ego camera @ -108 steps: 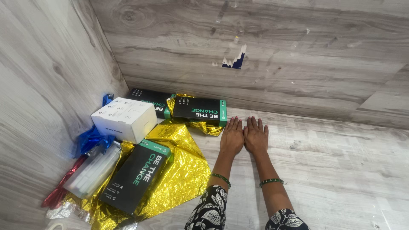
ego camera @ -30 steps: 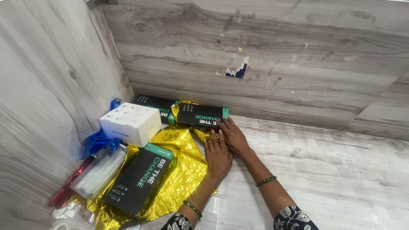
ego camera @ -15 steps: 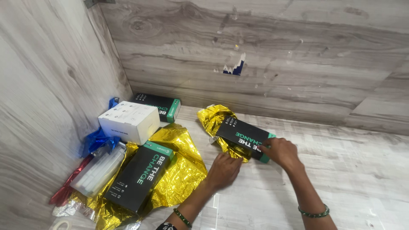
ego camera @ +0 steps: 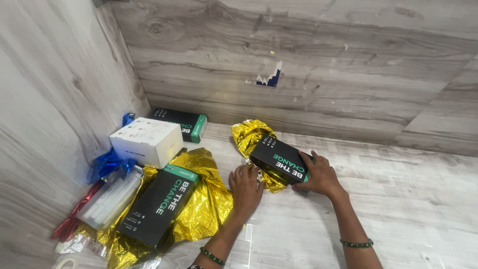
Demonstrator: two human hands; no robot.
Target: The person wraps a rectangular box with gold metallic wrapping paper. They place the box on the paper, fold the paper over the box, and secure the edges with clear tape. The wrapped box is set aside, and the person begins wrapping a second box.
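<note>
Gripping flat black cardboard box with green end (ego camera: 280,160), right hand (ego camera: 321,175) | left hand (ego camera: 245,187) spread flat beside box on crinkled gold foil sheet (ego camera: 251,137) | white carton (ego camera: 146,141) well left of box

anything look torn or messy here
Yes. The wall has a chipped patch showing blue and white. The gold foil under the black box is crumpled, and that box lies askew between the two hands.
</note>
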